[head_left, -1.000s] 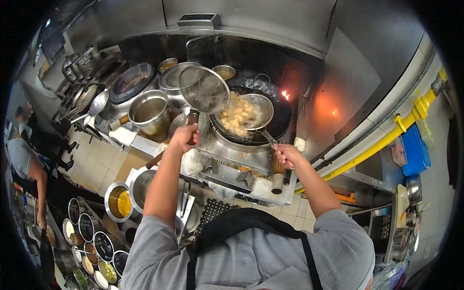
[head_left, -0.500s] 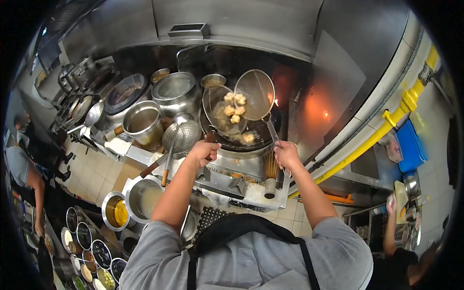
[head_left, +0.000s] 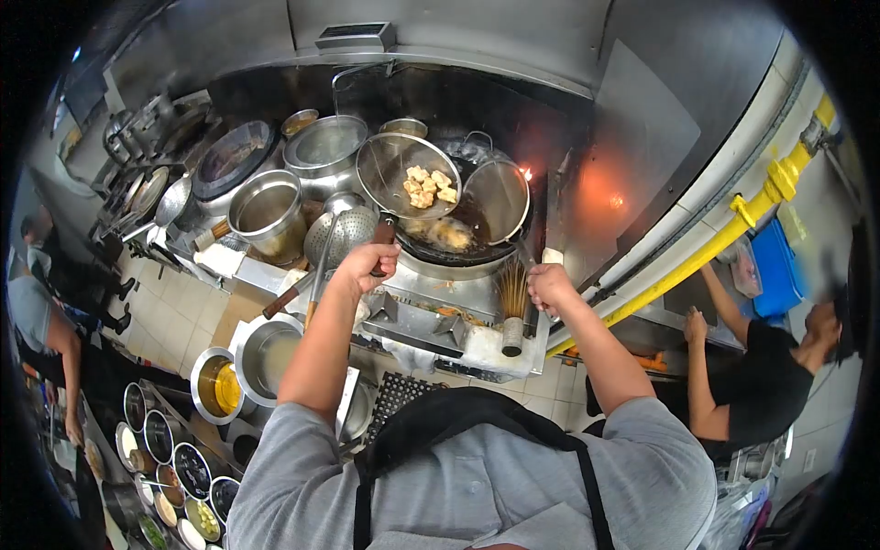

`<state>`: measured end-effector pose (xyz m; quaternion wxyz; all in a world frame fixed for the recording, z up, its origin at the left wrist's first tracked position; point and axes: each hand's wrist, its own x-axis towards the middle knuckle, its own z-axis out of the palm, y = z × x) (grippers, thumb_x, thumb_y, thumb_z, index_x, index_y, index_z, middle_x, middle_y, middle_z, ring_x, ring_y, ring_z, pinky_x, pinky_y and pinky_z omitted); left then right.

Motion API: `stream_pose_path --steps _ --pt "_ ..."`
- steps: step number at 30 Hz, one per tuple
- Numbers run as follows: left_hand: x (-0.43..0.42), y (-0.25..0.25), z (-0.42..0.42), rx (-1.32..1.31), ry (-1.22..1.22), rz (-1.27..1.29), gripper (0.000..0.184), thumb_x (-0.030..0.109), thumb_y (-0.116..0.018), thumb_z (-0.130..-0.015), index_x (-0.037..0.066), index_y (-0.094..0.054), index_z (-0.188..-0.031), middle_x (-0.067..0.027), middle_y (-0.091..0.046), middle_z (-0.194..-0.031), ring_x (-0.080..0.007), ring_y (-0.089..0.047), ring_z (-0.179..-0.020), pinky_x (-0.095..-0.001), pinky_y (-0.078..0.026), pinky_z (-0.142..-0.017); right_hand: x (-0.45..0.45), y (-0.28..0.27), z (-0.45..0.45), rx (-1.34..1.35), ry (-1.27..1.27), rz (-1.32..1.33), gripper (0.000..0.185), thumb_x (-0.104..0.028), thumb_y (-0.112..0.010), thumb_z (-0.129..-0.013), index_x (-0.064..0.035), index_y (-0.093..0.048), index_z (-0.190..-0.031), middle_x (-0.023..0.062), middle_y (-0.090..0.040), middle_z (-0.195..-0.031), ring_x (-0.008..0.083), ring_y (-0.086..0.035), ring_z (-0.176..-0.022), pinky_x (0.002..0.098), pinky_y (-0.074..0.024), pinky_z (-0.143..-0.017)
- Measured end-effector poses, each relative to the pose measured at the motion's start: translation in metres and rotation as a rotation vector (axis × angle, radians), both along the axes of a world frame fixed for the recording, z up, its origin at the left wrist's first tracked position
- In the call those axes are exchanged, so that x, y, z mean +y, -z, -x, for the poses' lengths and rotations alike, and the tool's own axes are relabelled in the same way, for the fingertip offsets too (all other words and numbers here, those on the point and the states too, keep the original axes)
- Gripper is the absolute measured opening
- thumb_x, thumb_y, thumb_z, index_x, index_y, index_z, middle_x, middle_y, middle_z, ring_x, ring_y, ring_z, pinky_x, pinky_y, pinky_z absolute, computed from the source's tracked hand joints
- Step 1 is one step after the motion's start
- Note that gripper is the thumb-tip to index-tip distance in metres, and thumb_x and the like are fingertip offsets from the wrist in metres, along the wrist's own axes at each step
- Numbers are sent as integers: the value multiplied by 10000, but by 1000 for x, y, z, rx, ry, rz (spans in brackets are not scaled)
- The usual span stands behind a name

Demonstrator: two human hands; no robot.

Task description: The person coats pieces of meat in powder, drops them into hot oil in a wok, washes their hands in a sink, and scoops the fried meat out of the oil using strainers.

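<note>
My left hand [head_left: 370, 264] is closed round the wooden handle of a round mesh strainer [head_left: 380, 174]. Several golden fried pieces [head_left: 427, 186] lie in that strainer, above the left part of the wok [head_left: 440, 257]. My right hand [head_left: 553, 288] grips the handle of a second strainer [head_left: 496, 202], which is tilted over the wok's right side with no pieces visible in it. More pale food [head_left: 447, 235] bubbles in the dark oil between the two strainers. Just left of my right hand, a bamboo brush [head_left: 512, 307] stands on the stove edge.
Left of the wok are a perforated ladle [head_left: 341, 240], a steel pot [head_left: 266, 215] and a covered pot [head_left: 325, 145]. A bowl of yellow oil [head_left: 218, 385] sits lower left. Flame [head_left: 525, 173] shows behind the wok. One person [head_left: 756, 376] is at right, another [head_left: 41, 307] at left.
The left strainer has risen and moved left, carrying the fried pieces. The right strainer has come down toward the wok's right side. A person in black has come further into view at right.
</note>
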<state>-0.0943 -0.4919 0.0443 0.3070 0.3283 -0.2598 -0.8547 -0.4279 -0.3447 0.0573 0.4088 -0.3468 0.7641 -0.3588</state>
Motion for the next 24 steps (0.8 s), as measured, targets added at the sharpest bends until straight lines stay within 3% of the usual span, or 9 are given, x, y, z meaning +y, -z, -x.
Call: stream_pose_path --steps 2,3,7,11,16,17,20,21,24 --pt "-6 -5 -4 28 -16 38 119 -60 -567 -830 28 -494 -797 0 -453 -640 -72 -398 -515 -195 -322 -427 -12 7 -10 -216 -24 -25 90 -60 -510 -886 -14 -554 -950 43 -513 -623 124 -420 -394 289 -332 -321" --pt "-10 -9 -6 21 -14 44 119 -60 -567 -830 28 -494 -797 0 -453 -640 -72 -398 -515 -195 -322 -427 -24 25 -9 -325 -43 31 74 -60 -529 -870 -33 -515 -803 63 -521 -576 161 -438 -382 313 -344 -330" --pt "-15 -32 -11 10 -91 68 111 -54 -562 -832 15 -496 -776 4 -431 -633 -72 -382 -507 -204 -319 -443 -62 58 -23 -643 -98 -42 150 -111 -521 -918 -42 -510 -785 6 -449 -565 107 -393 -413 278 -323 -360" --pt "-24 -40 -23 15 -86 148 131 -72 -551 -824 21 -479 -766 0 -427 -631 -77 -373 -499 -215 -319 -442 -59 58 -33 -723 -94 -28 173 -123 -510 -931 -48 -506 -775 -4 -440 -589 82 -380 -431 262 -314 -363" --pt "-18 -39 -33 -82 -194 181 169 -98 -566 -796 35 -465 -766 -5 -436 -628 -84 -388 -490 -229 -323 -428 -27 38 -9 -686 -163 -48 39 -102 -517 -923 -64 -509 -930 -2 -454 -610 74 -364 -407 260 -304 -342" --pt "-18 -35 -32 -143 -207 185 187 -106 -573 -785 42 -461 -765 -8 -441 -627 -88 -394 -482 -235 -324 -421 -21 30 -10 -564 -133 -50 107 -99 -516 -918 -64 -499 -1017 4 -468 -612 81 -373 -395 261 -298 -327" --pt "-17 -24 -26 -294 -187 209 211 -114 -586 -770 51 -454 -758 -13 -447 -618 -96 -399 -463 -245 -320 -405 -13 14 -8 -332 -142 -14 150 -95 -517 -908 -54 -499 -1051 8 -474 -600 91 -377 -380 268 -304 -320" --pt "-18 -20 -23 -294 -192 175 226 -116 -589 -763 56 -446 -730 -14 -445 -604 -101 -398 -448 -249 -313 -391 -14 13 -1 -231 -173 -19 295 -96 -519 -901 2 -487 -1178 29 -496 -612 111 -418 -364 286 -337 -308" --pt "-22 -10 -14 -275 -125 116 241 -115 -593 -763 60 -441 -698 -12 -436 -593 -104 -401 -451 -247 -310 -389 -14 5 -1 -71 -135 24 248 -100 -532 -885 -15 -546 -1118 51 -536 -609 127 -458 -375 309 -350 -315"
